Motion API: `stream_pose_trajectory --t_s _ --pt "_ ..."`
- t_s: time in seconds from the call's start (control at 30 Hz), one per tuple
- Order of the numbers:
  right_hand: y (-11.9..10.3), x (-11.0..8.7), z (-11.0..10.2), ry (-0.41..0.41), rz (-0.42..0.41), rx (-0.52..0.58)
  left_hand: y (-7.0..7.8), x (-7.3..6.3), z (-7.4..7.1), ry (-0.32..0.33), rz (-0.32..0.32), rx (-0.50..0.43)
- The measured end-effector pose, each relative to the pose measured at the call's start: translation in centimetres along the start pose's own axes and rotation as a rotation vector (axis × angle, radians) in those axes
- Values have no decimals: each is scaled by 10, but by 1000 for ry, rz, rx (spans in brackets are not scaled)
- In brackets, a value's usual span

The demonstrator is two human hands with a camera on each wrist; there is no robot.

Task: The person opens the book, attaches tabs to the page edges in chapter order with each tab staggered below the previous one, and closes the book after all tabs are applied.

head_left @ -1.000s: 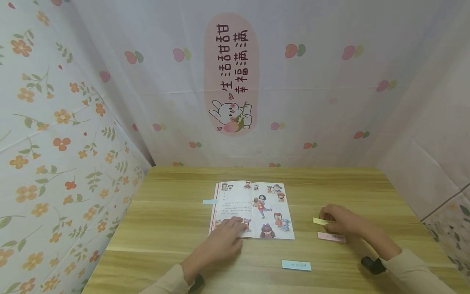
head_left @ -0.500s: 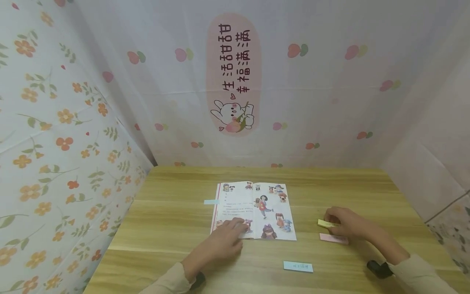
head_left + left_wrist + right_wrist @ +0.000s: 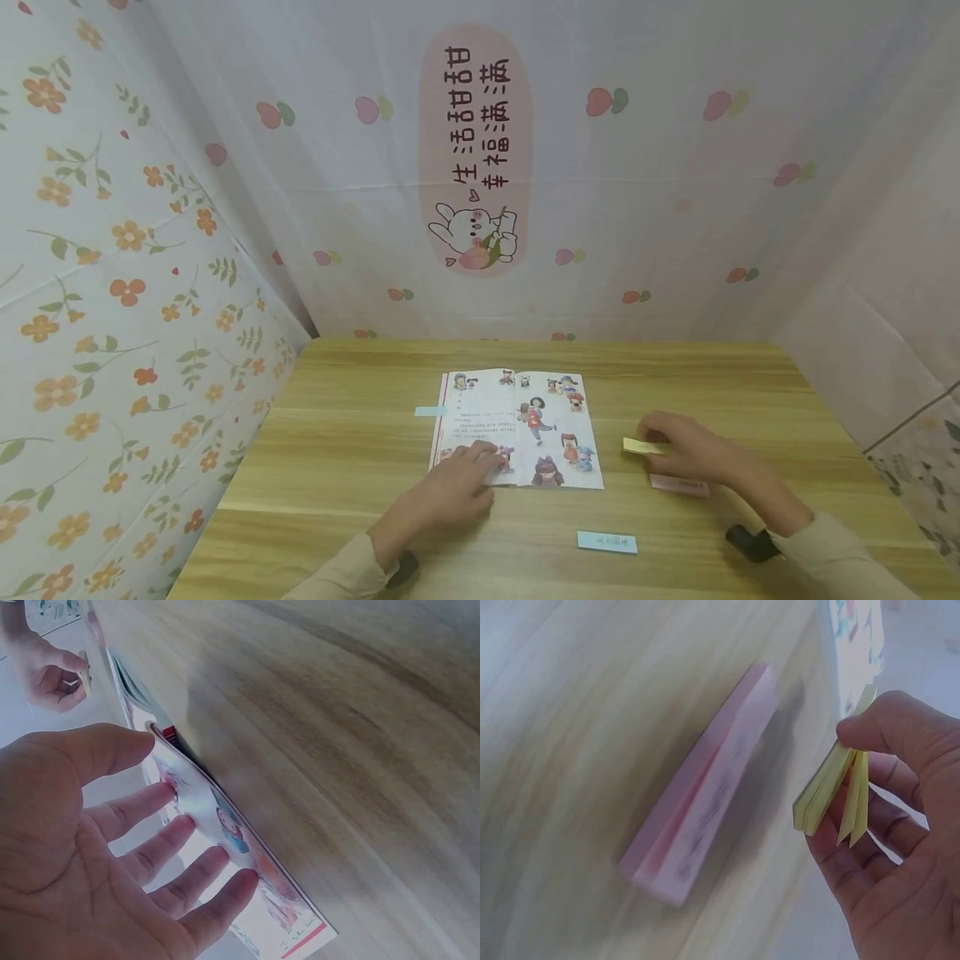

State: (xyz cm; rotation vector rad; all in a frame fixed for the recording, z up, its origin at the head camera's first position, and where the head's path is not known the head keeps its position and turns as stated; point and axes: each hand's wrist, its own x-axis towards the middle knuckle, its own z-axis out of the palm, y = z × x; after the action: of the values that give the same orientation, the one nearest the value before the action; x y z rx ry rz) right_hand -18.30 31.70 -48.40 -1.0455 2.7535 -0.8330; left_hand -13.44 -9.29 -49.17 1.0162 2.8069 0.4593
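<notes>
An open picture book point(image 3: 558, 429) lies on the wooden table, with a pale blue paper strip point(image 3: 431, 411) sticking out from its left edge. My left hand point(image 3: 457, 483) rests with extended fingertips on the lower part of the left page; the left wrist view shows the fingers spread over it. To the right of the book, my right hand point(image 3: 693, 450) pinches a yellow sticky-note pad point(image 3: 829, 784) between thumb and fingers, its leaves fanned apart in the right wrist view. A pink sticky-note pad point(image 3: 705, 787) with handwriting lies on the table beneath that hand.
Nearer the front edge, a light blue sticky-note pad point(image 3: 607, 542) with writing lies on the table point(image 3: 322, 467). A white printed curtain point(image 3: 637, 208) hangs behind the table, and a floral curtain point(image 3: 127, 292) hangs at the left.
The yellow sticky-note pad has come off the table in my right hand and moved left toward the book. My left hand has stayed on the page.
</notes>
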Motion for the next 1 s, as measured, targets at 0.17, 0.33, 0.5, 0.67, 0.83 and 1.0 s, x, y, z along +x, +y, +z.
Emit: stream_pose_trajectory --t_s 0.17,0.33,0.5,0.67,0.83,1.0 --pt "-15 13 2 -8 37 -35 -3 3 -1 10 16 -12" --pt "-24 20 4 -18 44 -43 -3 2 -3 23 37 -20" --pt "-31 24 6 -16 31 -52 -2 1 -4 21 38 -22" --pt "-41 27 8 -24 68 -47 -2 2 -4 16 31 -20" --pt "-51 31 10 -27 55 -53 -2 2 -4 38 43 -14" --pt "-59 36 13 -33 9 -70 -1 1 -4 42 32 -30"
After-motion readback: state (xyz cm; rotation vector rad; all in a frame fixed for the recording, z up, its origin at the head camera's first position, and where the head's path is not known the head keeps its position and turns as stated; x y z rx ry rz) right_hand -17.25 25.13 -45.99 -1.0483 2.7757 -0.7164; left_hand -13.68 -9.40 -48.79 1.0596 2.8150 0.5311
